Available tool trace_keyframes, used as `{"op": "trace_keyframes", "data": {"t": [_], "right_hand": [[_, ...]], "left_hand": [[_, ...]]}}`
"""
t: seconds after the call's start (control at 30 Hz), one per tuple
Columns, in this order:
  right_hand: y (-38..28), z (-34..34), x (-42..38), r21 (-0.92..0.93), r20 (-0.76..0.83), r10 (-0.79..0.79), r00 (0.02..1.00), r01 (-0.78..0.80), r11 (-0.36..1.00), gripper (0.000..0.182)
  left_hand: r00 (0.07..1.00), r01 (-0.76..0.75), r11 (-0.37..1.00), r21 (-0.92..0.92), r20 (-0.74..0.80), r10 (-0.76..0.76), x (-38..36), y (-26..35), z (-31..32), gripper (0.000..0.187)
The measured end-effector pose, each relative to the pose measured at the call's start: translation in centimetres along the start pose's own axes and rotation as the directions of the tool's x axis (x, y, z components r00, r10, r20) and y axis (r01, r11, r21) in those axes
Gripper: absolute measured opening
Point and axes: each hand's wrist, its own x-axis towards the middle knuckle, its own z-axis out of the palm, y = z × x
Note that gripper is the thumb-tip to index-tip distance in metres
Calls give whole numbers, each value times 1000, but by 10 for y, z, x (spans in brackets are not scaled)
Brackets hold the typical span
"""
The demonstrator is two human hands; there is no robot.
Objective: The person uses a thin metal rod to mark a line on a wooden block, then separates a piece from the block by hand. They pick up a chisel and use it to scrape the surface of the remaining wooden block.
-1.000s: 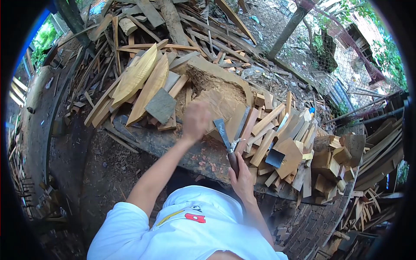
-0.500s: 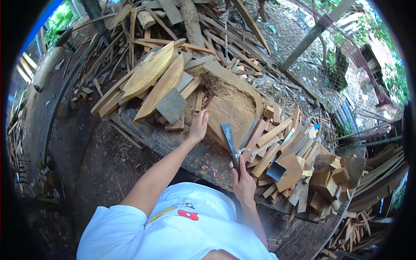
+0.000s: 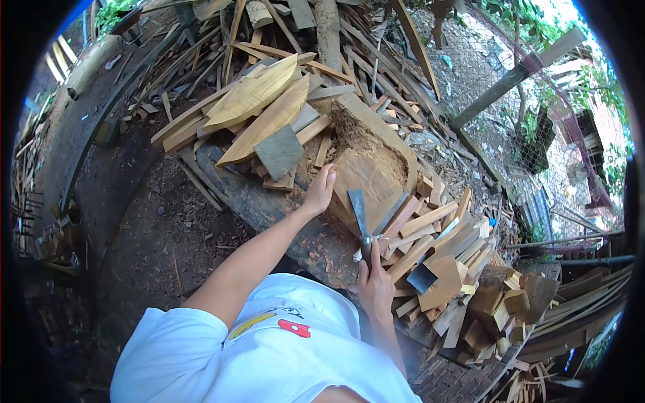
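My right hand (image 3: 375, 285) is wrapped round the handle of a flat-bladed chisel (image 3: 359, 211), whose blade points up and away from me. The blade lies over the near edge of a pale wooden block (image 3: 366, 178). At the block's left edge my left hand (image 3: 320, 193) rests with its fingers closed against the wood. Behind the block is a thick timber (image 3: 379, 127) with a rough hollow full of chips. Two leaf-shaped wooden pieces (image 3: 252, 101) lean on boards to the left, beside a grey square piece (image 3: 279, 152).
Many cut wood blocks (image 3: 440, 282) are heaped along the right side of the workbench (image 3: 259, 205). Scrap wood (image 3: 329, 40) is piled beyond it. A slanting post (image 3: 500, 91) and wire mesh stand at the upper right.
The view has shifted, so the bench and wood pile sit further right at the top. My hands keep much the same hold on the block and the chisel.
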Motion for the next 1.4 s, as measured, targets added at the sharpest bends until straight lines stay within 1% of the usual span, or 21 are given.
{"op": "trace_keyframes", "data": {"t": [0.1,0.17,0.2,0.27,0.3,0.37,0.5,0.57,0.63,0.67,0.8,0.87,0.9,0.93,0.97,1.03,1.07,1.17,1.23,1.27,1.4], "right_hand": [[-2,1,4,-24,33,50,998,-49,998,55],[-14,2,26,-5,-47,-10,999,10,1000,54],[-19,4,38,4,-51,-3,999,3,1000,54],[-25,5,55,23,-31,-28,999,29,999,54],[-23,4,50,29,-39,-14,999,15,999,54],[-18,0,38,-32,-49,-38,998,36,999,56],[26,11,-15,-66,-91,-145,985,139,988,61],[27,6,-24,-60,-67,-128,990,124,990,63],[23,6,-15,-119,-107,-173,979,160,980,63],[17,7,-6,-109,-144,-203,969,188,976,61],[-10,17,37,-97,-158,-166,973,152,984,57],[-14,23,45,-87,-240,-202,949,186,979,55],[-13,21,40,-86,-240,-202,949,186,979,55],[-8,18,33,-90,-210,-185,960,169,981,56],[-2,14,25,-96,-179,-171,969,156,983,57],[14,12,9,-89,-130,-178,975,167,982,60],[20,12,4,-73,-110,-171,979,164,984,61],[10,11,15,-62,-102,-146,984,140,988,59],[-9,9,37,-150,-140,-175,975,154,977,57],[-22,3,45,-70,-72,-83,994,78,995,53],[-12,12,49,-63,-115,-109,987,102,993,53]], "left_hand": [[1000,-18,1000,-10,-2,18,0,1,2,48],[1000,19,1000,-2,21,-19,-2,7,-2,52],[999,15,1000,4,30,-15,-4,6,0,52],[995,-32,998,-60,-91,26,-6,5,6,56],[997,-37,998,-57,-75,32,-12,7,9,56],[980,-13,996,89,-196,30,-31,12,13,60],[991,10,999,32,-136,-5,-54,7,24,65],[990,19,1000,-25,-139,-22,-55,16,26,64],[979,86,986,-144,-170,-111,-48,22,27,61],[972,70,992,-107,-214,-92,-45,21,30,57],[970,10,1000,-30,-242,-17,-34,21,25,52],[973,17,999,-31,-228,-24,-28,16,22,52],[976,16,999,-45,-218,-26,-25,15,22,52],[977,77,990,-120,-189,-99,-25,26,19,53],[975,75,989,-125,-197,-99,-25,26,20,53],[981,104,991,-83,-154,-116,-24,25,19,55],[985,139,990,21,-108,-136,-27,34,14,58],[986,143,988,51,-95,-137,-25,22,20,62],[989,117,992,52,-94,-112,-22,20,22,61],[988,121,991,62,-103,-114,-21,22,22,61],[990,128,991,33,-69,-125,-15,31,17,59]]}}
